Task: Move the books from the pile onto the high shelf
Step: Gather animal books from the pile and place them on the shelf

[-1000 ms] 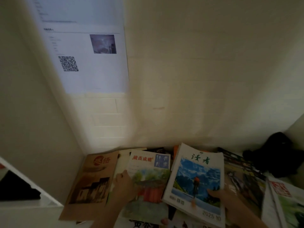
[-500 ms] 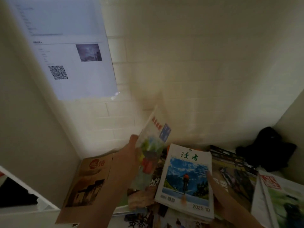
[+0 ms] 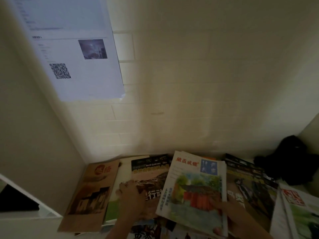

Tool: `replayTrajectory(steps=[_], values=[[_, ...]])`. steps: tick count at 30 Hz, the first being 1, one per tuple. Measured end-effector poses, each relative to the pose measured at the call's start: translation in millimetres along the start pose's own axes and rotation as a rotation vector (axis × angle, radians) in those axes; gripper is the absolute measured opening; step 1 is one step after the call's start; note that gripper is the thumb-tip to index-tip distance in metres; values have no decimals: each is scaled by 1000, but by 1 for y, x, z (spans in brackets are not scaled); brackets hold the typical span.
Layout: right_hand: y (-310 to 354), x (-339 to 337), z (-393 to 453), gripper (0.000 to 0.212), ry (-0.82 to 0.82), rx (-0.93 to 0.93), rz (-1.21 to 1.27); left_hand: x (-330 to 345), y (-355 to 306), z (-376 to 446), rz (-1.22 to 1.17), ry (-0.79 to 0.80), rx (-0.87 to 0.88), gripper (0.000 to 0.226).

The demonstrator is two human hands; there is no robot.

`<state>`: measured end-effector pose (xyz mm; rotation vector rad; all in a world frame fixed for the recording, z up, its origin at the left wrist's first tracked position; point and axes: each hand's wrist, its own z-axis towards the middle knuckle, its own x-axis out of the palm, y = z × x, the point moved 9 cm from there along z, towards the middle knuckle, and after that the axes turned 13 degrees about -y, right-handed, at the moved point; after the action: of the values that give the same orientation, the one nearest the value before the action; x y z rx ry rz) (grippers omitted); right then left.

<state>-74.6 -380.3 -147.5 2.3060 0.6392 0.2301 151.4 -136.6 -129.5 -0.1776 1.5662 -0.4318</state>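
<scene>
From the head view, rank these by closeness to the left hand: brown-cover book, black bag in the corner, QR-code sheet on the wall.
From the left hand:
1. Brown-cover book, just to its left in the pile.
2. QR-code sheet, up on the wall, upper left.
3. Black bag, far right corner.

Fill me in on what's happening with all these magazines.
A person is sorting a spread of magazines against a white brick wall. The right hand grips a small stack topped by the red-house magazine. The left hand rests flat on the brown-cover magazine beside it. No shelf placement is visible.
</scene>
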Motion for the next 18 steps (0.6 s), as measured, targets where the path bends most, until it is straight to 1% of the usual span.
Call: replayTrajectory(steps=[2, 4, 5, 6, 8, 9, 11, 12, 13, 14, 15, 16, 17, 18], values=[[1, 0, 5, 44, -3, -1, -23, 8, 4, -2, 13, 74, -55, 67], [1, 1, 3, 43, 6, -1, -12, 18, 8, -1, -97, 122, -179, 79], [2, 1, 4, 43, 5, -10, -8, 20, 8, 1, -183, 135, -229, 75], [1, 0, 5, 43, -18, -5, -8, 20, 5, 4, -269, 143, -233, 62], [-1, -1, 3, 40, -30, 2, 7, 5, -11, 2, -372, 129, -136, 30], [-2, -1, 0, 42, -29, 16, 5, -9, -25, -1, -384, 106, -54, 31], [-5, -4, 1, 63, -23, 28, 23, -53, -58, -11, -395, 5, 113, 46], [-6, -6, 3, 70, -7, 41, 49, -80, -75, -16, -418, -73, 191, 48], [-7, -5, 0, 66, 21, 61, 77, -108, -93, -20, -440, -143, 264, 50], [-6, 0, -3, 56, 71, 62, 100, -133, -111, -23, -461, -200, 348, 56], [-5, 1, -5, 46, 93, 52, 115, -152, -125, -25, -466, -241, 427, 55], [-3, -2, -5, 39, 91, 38, 121, -163, -138, -23, -455, -259, 490, 46], [-1, -1, -3, 35, 99, 30, 135, -168, -149, -20, -457, -239, 519, 35], [0, 1, -4, 33, 102, 34, 146, -164, -156, -16, -486, -186, 512, 34]])
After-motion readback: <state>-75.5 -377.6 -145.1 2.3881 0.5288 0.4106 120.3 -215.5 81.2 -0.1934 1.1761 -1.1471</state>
